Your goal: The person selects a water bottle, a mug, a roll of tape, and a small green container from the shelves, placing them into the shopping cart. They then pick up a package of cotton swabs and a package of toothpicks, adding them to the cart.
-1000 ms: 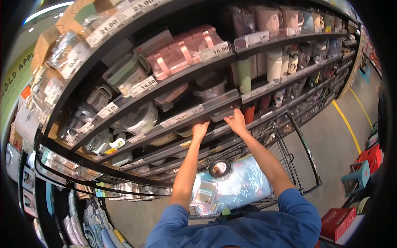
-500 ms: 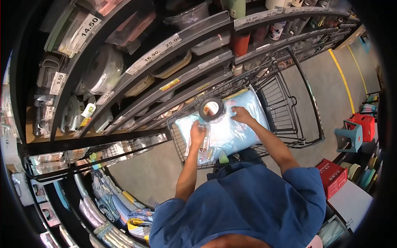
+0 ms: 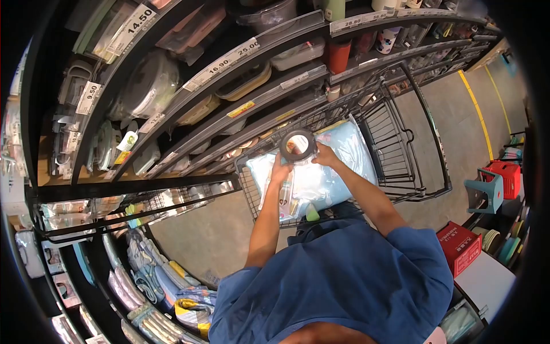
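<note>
A round container with a dark rim and a picture label on its top point(image 3: 298, 144) is gripped from both sides above the shopping cart. My left hand point(image 3: 281, 169) closes on its lower left edge. On its right edge, the fingers of my right hand point(image 3: 326, 156) are bent around the side. Beneath lies a large, shiny light-blue plastic-wrapped package point(image 3: 346, 150) that fills the cart's near end. Small clear packs point(image 3: 285, 202) rest on that package below my left hand, and a pale green item point(image 3: 312, 213) sits by its lower edge.
The black wire cart point(image 3: 395, 155) stands against shelves of lidded containers and cups point(image 3: 246, 77) with price tags. Folded textiles point(image 3: 166, 281) fill a lower-left shelf. At the right are a blue-grey stool point(image 3: 484, 192), a red stool point(image 3: 507, 176) and a red box point(image 3: 460, 246).
Both hands have come inward to the round container and taken hold of it; before, they were apart from it on either side. The view has shifted slightly.
</note>
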